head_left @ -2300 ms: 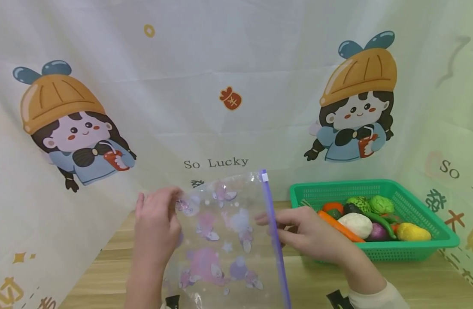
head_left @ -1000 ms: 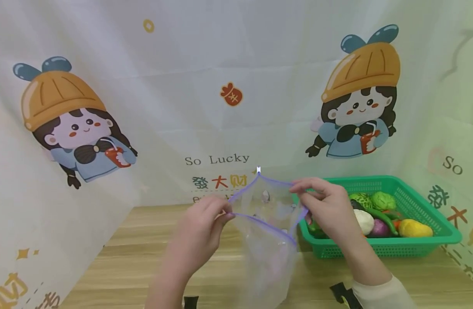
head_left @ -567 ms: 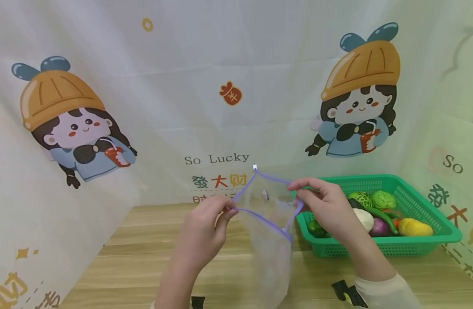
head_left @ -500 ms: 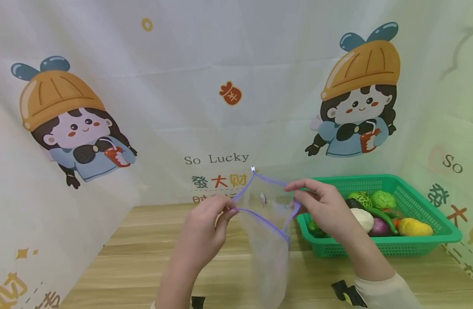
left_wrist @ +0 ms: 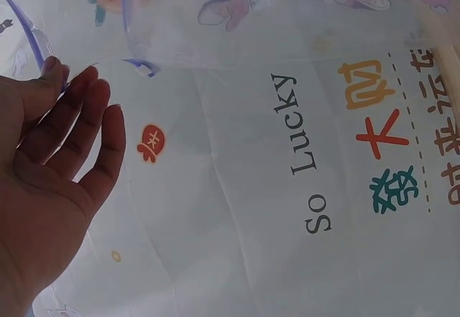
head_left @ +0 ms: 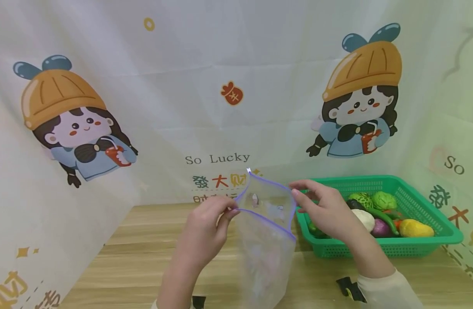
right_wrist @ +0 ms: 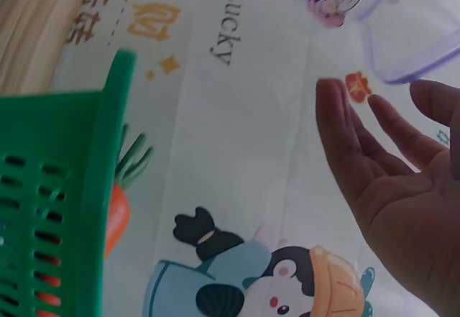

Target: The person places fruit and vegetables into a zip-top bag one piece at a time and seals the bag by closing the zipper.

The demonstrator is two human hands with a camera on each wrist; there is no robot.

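A clear zip bag (head_left: 265, 262) with pink and purple prints hangs over the table, its purple-edged mouth spread wide. A white slider (head_left: 249, 170) sits at the mouth's far corner. My left hand (head_left: 205, 223) pinches the left rim between thumb and fingertips; the left wrist view shows the purple zip strip (left_wrist: 29, 33) there. My right hand (head_left: 329, 210) is at the right rim, its thumb and fingers apart. In the right wrist view the right hand (right_wrist: 402, 173) holds nothing, with the bag's edge (right_wrist: 428, 62) just beyond its fingertips.
A green basket (head_left: 383, 245) at the right holds a white vegetable (head_left: 363, 221), a purple one (head_left: 380, 228), a yellow one (head_left: 416, 228), green ones and a carrot (right_wrist: 117, 216). The wooden table (head_left: 144, 249) meets a printed cloth backdrop (head_left: 174, 107).
The bag was first held up flat, with its zip to the right; its mouth has since been spread. In the last half second my right fingers have let go of the right rim and straightened.
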